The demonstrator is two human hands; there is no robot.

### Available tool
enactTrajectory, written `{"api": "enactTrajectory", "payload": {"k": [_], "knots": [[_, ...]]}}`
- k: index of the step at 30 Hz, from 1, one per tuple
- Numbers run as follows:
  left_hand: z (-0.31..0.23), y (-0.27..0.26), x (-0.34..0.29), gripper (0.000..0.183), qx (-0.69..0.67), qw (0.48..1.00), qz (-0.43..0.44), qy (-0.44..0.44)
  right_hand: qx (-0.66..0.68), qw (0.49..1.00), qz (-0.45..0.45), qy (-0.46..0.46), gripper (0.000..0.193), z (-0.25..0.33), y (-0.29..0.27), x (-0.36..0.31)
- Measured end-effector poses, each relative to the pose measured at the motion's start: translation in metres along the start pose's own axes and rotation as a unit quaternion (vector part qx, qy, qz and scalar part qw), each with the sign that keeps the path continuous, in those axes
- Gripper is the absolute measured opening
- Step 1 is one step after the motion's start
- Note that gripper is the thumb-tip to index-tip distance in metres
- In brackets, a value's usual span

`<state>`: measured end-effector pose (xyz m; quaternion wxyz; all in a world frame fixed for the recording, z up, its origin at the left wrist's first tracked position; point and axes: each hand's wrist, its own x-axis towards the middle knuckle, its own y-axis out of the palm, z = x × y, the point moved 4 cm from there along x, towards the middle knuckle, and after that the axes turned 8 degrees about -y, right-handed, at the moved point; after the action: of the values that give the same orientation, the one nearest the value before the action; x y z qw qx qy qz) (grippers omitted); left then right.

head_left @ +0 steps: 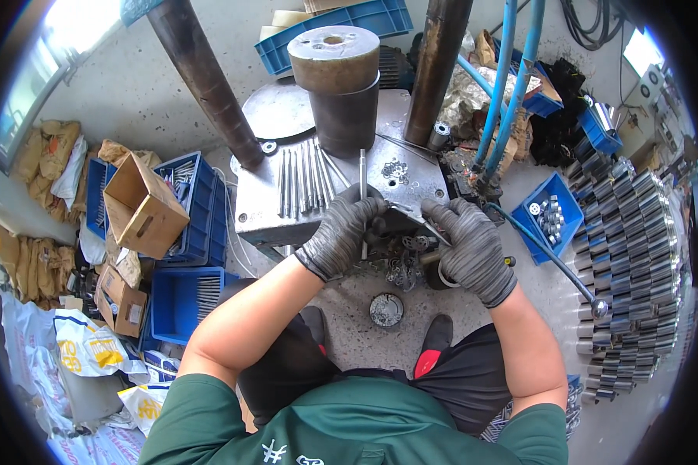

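Note:
My left hand (338,235), in a grey glove, is closed around a thin steel rod (363,172) that stands upright in its grip. My right hand (475,249), gloved alike, is closed on a slim metal tool that looks like pliers (402,208). Its tip points left and lies close to the rod; whether they touch I cannot tell. Both hands are at the front edge of the steel press table (267,221). On it lie a row of similar rods (302,182) and a small heap of thin metal rings (395,170).
A thick steel cylinder (333,101) stands on the table between two dark columns (202,77). A ball-ended lever (551,260) juts out right, near a blue bin (549,203) and stacked metal tubes (636,263). Blue crates (182,302) stand left. A round tin (386,310) sits between my feet.

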<state>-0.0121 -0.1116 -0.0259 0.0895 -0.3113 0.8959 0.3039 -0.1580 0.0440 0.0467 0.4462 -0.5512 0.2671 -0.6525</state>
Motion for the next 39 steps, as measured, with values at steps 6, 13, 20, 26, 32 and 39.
{"api": "enactTrajectory", "payload": {"k": [6,13,20,26,32,39], "knots": [[-0.018,0.001,-0.014,0.032,0.25,0.967,0.005,0.049,0.224,0.958,-0.009,0.177,0.053,-0.026,-0.007,-0.012],[-0.027,0.01,-0.016,0.027,0.493,0.847,-0.011,0.196,0.291,0.924,0.073,0.239,0.06,-0.029,-0.022,-0.012],[-0.04,0.013,-0.026,0.036,0.566,0.796,0.027,0.214,0.255,0.925,0.157,0.235,0.059,-0.03,-0.041,-0.013],[-0.03,0.013,-0.026,0.04,0.453,0.864,0.091,0.2,0.27,0.917,0.203,0.213,0.059,-0.022,-0.038,-0.009],[-0.025,0.013,-0.031,0.047,0.304,0.937,0.139,0.105,0.346,0.889,0.227,0.196,0.059,-0.012,0.001,-0.012],[-0.028,0.006,-0.027,0.051,0.199,0.967,0.157,0.015,0.452,0.847,0.2,0.196,0.063,-0.01,0.003,-0.01]]}}
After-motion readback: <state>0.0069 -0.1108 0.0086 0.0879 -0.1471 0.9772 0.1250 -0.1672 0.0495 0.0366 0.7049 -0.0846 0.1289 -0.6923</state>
